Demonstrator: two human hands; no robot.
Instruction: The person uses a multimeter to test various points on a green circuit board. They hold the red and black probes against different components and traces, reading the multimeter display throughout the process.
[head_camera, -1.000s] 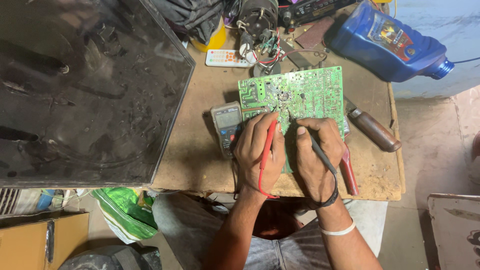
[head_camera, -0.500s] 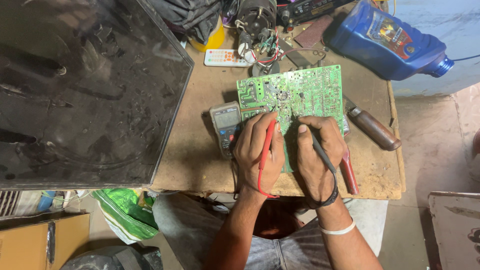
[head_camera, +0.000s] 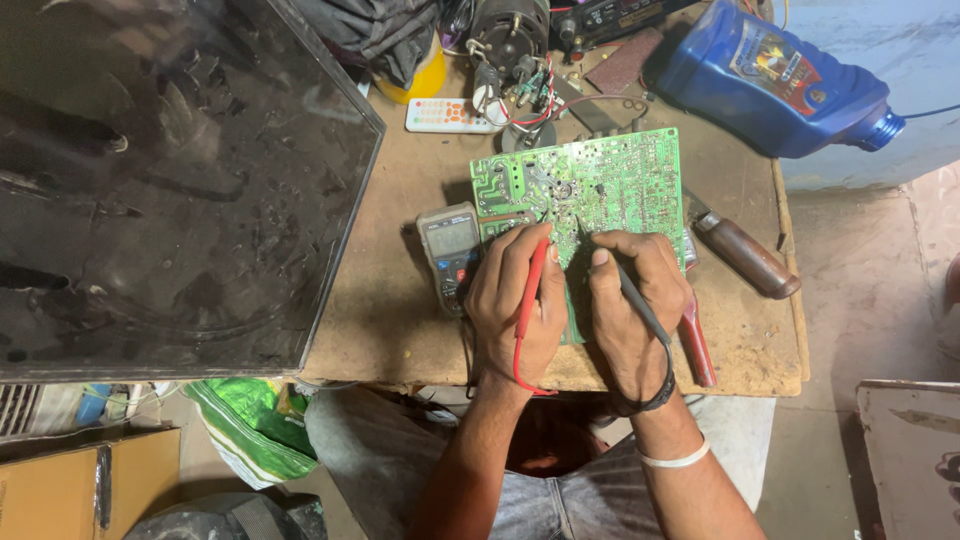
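Directly ahead of me the green board (head_camera: 600, 190) lies flat on the tabletop (head_camera: 400, 300), solder side up, its long axis running left to right and tilted slightly up toward the right. Its near edge sits under my hands, so both reach it equally; neither is clearly nearer. My left hand (head_camera: 515, 300) pinches the red probe (head_camera: 530, 290), whose shaft runs up along the fingers to a tip at the board's lower middle. My right hand (head_camera: 635, 310) pinches the black probe (head_camera: 635, 300), angled up and to the left, its tip just right of the red one. The two tips stand close together but apart. Just left of the board, touching my left hand's knuckles, is the meter (head_camera: 450, 250); its screen is too small to read. Right of my right hand lie a red-handled tool (head_camera: 695, 345) and, farther out, a brown-handled tool (head_camera: 745, 255). Beyond the board are a white remote (head_camera: 445, 115), a motor (head_camera: 505, 40) and a blue jug (head_camera: 770, 80). A dark panel (head_camera: 170, 180) fills the left. My hands hide the board's near strip and the exact contact points; the leads' run below the tabletop edge is hard to follow.
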